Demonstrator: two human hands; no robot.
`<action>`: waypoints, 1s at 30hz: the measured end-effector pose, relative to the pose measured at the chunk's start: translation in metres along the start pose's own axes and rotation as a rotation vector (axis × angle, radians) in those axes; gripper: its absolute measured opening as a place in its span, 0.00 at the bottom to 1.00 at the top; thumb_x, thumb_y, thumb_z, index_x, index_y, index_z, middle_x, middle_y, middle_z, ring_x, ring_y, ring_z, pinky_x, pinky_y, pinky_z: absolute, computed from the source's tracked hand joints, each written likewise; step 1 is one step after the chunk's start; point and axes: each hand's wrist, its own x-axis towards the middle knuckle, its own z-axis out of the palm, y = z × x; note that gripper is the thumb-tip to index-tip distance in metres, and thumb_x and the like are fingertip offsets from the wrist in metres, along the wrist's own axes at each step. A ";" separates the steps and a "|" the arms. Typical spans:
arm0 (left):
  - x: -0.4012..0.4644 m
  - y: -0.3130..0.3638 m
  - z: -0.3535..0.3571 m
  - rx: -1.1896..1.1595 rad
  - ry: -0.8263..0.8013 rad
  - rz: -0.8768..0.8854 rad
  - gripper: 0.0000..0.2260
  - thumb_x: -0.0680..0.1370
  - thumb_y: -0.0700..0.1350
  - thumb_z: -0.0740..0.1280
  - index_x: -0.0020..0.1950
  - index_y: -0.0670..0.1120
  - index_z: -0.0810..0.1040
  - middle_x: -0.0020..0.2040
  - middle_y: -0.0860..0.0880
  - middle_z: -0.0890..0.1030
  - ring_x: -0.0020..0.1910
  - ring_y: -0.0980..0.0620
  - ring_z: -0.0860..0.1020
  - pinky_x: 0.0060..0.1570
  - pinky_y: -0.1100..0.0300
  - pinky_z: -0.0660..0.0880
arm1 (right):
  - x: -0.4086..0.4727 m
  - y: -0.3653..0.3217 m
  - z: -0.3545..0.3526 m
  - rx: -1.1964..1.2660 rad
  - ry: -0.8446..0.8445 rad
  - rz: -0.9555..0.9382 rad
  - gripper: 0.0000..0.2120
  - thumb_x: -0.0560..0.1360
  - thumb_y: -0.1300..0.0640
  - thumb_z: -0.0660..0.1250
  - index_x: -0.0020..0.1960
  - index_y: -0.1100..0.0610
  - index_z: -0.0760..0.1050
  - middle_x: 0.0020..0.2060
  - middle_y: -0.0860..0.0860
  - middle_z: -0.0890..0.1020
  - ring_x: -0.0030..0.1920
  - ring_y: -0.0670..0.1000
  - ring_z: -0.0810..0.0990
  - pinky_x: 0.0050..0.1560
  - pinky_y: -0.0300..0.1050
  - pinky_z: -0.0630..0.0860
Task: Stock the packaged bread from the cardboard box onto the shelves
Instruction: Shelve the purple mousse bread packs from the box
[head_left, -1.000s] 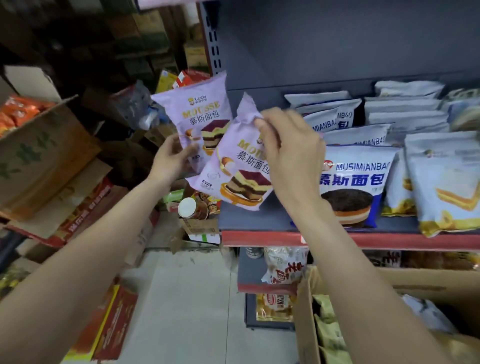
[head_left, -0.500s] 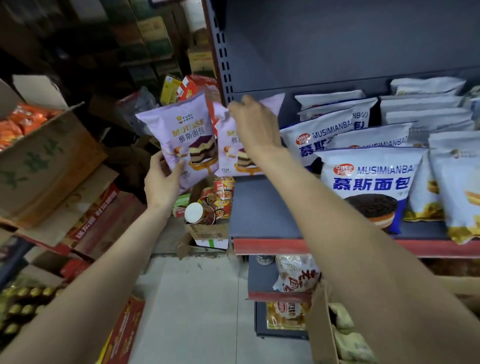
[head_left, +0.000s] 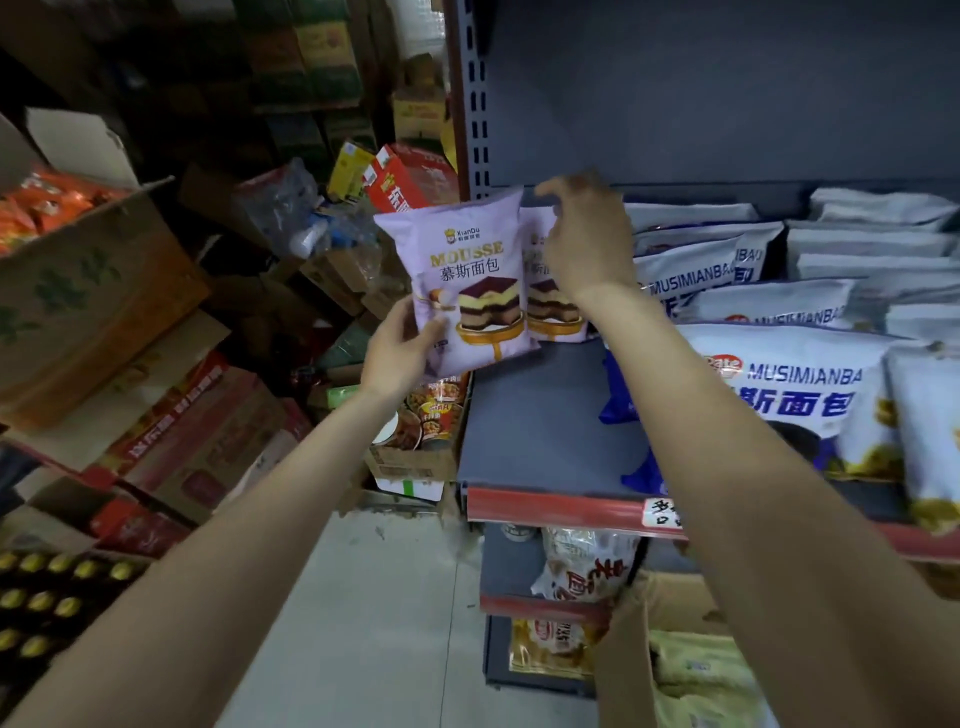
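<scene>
While both arms reach up, centre frame:
Shelf (head_left: 540, 431): grey deck, red front lip; bare stretch at its left end, white MUSIMIANBAO packs (head_left: 789, 379) filling the right.
Cardboard box (head_left: 623, 670): lower right, open, yellowish packs inside.
Held mousse bread pack (head_left: 470, 280): purple, upright, long axis vertical, front facing the camera, at the shelf's left edge; reads "XianDu MOUSSE".
Second mousse pack (head_left: 545, 312): upright on the shelf, just right of it.
Left hand (head_left: 397, 353): grasping the held pack's lower left corner.
Right hand (head_left: 587, 234): fingers loosely curled at the second pack's top; grip unclear.
</scene>
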 end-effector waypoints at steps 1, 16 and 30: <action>0.002 0.002 0.006 -0.043 -0.024 -0.022 0.15 0.78 0.46 0.66 0.63 0.45 0.75 0.58 0.47 0.80 0.58 0.49 0.78 0.61 0.48 0.73 | -0.013 -0.002 -0.002 0.015 0.035 0.026 0.18 0.76 0.68 0.56 0.63 0.59 0.73 0.60 0.58 0.76 0.59 0.56 0.75 0.51 0.40 0.66; 0.013 0.002 0.057 0.006 -0.189 -0.070 0.19 0.78 0.34 0.58 0.68 0.45 0.71 0.61 0.45 0.78 0.60 0.46 0.76 0.50 0.59 0.73 | -0.096 0.034 0.074 0.092 -0.308 0.260 0.35 0.77 0.61 0.61 0.77 0.57 0.45 0.75 0.60 0.49 0.69 0.64 0.63 0.65 0.54 0.65; -0.164 0.051 0.040 0.160 -0.067 0.251 0.08 0.77 0.49 0.60 0.51 0.54 0.78 0.36 0.58 0.82 0.41 0.59 0.81 0.44 0.60 0.75 | -0.265 0.040 -0.027 0.219 0.010 -0.035 0.15 0.76 0.64 0.59 0.60 0.58 0.76 0.52 0.53 0.80 0.51 0.52 0.78 0.51 0.43 0.75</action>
